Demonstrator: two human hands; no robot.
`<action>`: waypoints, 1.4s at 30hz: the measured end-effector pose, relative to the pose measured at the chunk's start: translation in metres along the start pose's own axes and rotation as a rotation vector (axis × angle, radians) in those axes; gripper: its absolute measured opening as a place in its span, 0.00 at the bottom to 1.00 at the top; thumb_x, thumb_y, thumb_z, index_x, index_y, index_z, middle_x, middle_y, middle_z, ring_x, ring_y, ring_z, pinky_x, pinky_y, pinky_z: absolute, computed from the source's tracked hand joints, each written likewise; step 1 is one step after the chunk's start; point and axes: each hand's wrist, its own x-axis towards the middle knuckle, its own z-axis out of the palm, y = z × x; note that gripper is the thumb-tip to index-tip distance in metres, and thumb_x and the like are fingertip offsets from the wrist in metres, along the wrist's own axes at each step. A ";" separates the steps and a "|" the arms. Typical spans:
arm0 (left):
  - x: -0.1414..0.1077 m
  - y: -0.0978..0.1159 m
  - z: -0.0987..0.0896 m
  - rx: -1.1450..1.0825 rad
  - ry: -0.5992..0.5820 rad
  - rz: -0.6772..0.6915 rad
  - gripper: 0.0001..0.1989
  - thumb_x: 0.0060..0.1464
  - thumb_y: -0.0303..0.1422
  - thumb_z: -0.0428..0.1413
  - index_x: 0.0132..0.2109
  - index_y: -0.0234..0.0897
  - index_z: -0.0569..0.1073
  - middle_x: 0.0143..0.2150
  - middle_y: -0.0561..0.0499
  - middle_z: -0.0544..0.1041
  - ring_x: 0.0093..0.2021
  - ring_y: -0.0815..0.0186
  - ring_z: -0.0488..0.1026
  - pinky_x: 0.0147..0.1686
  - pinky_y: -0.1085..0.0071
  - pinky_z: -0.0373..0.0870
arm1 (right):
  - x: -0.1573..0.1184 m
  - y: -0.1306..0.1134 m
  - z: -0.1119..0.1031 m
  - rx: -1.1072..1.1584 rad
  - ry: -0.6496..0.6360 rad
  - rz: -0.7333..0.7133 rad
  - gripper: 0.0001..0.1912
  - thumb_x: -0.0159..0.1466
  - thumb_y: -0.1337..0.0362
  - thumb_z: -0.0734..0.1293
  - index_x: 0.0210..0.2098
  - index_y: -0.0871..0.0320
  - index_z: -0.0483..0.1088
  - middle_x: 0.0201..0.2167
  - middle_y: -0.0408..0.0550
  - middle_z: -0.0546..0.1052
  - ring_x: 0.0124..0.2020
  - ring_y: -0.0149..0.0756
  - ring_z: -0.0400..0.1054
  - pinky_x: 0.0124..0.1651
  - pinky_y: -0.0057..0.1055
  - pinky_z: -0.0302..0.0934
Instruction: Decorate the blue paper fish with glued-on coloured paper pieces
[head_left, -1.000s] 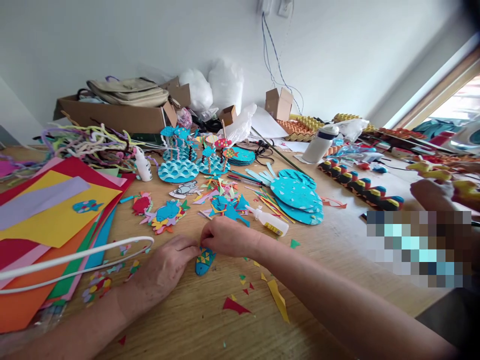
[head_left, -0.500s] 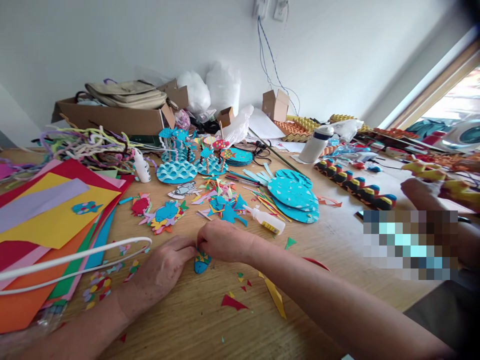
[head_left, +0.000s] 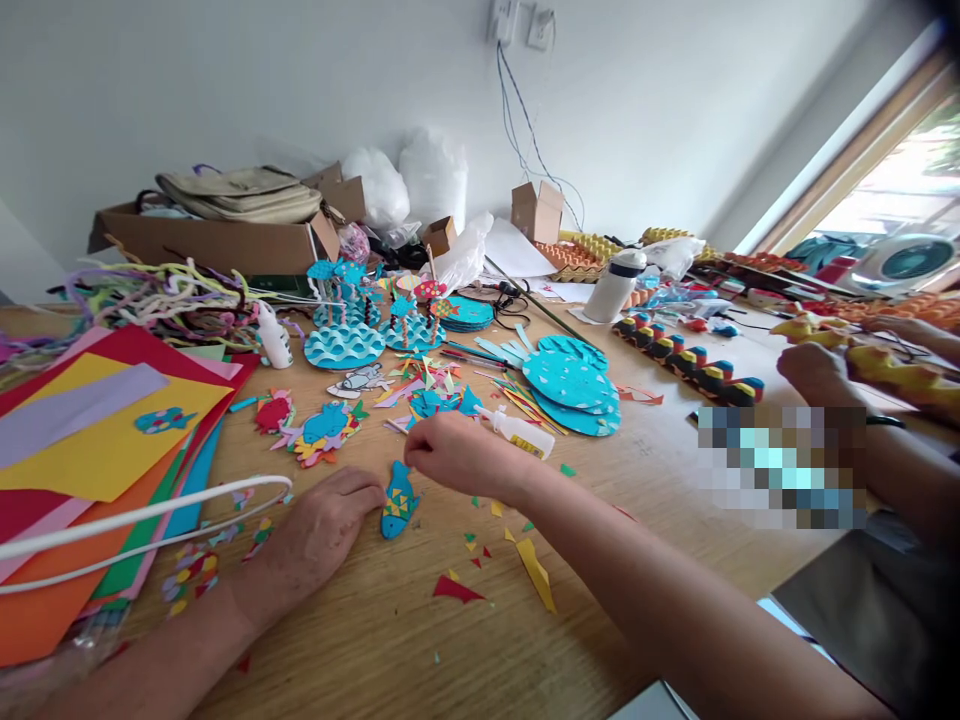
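Note:
A blue paper fish [head_left: 400, 505] with small yellow, red and green pieces on its body lies flat on the wooden table. My left hand [head_left: 334, 515] rests palm down at its left, fingertips beside its edge, holding nothing that I can see. Over the fish's tail end, my right hand [head_left: 454, 452] is closed with its fingertips pinched; what they hold, if anything, is hidden. A thin pale stick [head_left: 395, 426] shows just past its knuckles. Close behind lies a glue bottle [head_left: 523, 434] on its side. Paper scraps, among them a red piece [head_left: 457, 590] and a yellow strip [head_left: 536, 575], are scattered in front.
Coloured paper sheets [head_left: 82, 440] and a white looped cable [head_left: 225, 495] lie at left. Cut paper fish [head_left: 324, 425], blue discs [head_left: 574, 385] and a standing glue bottle [head_left: 274, 337] are farther back. At right, another person's hand [head_left: 814, 370] is near painted egg-carton strips [head_left: 686, 362].
My right hand has lifted slightly up and away from the fish, so more of its body and tail shows. My left hand stays nearly in place. The view has shifted a little.

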 end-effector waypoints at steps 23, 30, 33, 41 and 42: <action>0.001 0.000 -0.004 0.060 0.185 0.078 0.14 0.53 0.23 0.41 0.37 0.37 0.70 0.38 0.48 0.74 0.39 0.67 0.72 0.40 0.75 0.68 | -0.082 0.024 0.035 -0.053 0.036 0.140 0.10 0.55 0.69 0.58 0.30 0.57 0.70 0.31 0.46 0.75 0.32 0.32 0.67 0.30 0.25 0.53; 0.000 0.001 -0.004 0.065 0.168 0.065 0.14 0.53 0.22 0.40 0.38 0.37 0.69 0.39 0.48 0.74 0.41 0.67 0.71 0.41 0.74 0.68 | -0.073 0.012 0.033 -0.167 -0.062 0.212 0.11 0.55 0.69 0.58 0.30 0.58 0.72 0.30 0.51 0.76 0.32 0.38 0.70 0.27 0.27 0.54; 0.000 0.001 -0.004 0.065 0.168 0.076 0.14 0.53 0.22 0.40 0.38 0.37 0.69 0.39 0.48 0.73 0.41 0.67 0.71 0.41 0.74 0.68 | -0.073 0.011 0.032 -0.164 -0.077 0.222 0.11 0.54 0.69 0.58 0.30 0.59 0.72 0.30 0.51 0.76 0.31 0.39 0.70 0.25 0.27 0.53; 0.003 0.008 -0.007 -0.030 0.202 0.028 0.13 0.53 0.23 0.41 0.37 0.37 0.70 0.38 0.49 0.74 0.40 0.67 0.71 0.41 0.73 0.68 | -0.073 0.027 0.038 0.135 0.015 0.186 0.08 0.52 0.68 0.60 0.29 0.59 0.71 0.27 0.45 0.74 0.28 0.30 0.65 0.27 0.24 0.52; 0.004 0.012 -0.008 -0.053 0.199 0.020 0.12 0.53 0.24 0.42 0.37 0.38 0.69 0.38 0.49 0.74 0.40 0.67 0.71 0.40 0.73 0.68 | -0.073 0.029 0.038 0.204 0.027 0.177 0.08 0.52 0.69 0.60 0.28 0.59 0.70 0.25 0.44 0.73 0.26 0.28 0.64 0.27 0.23 0.51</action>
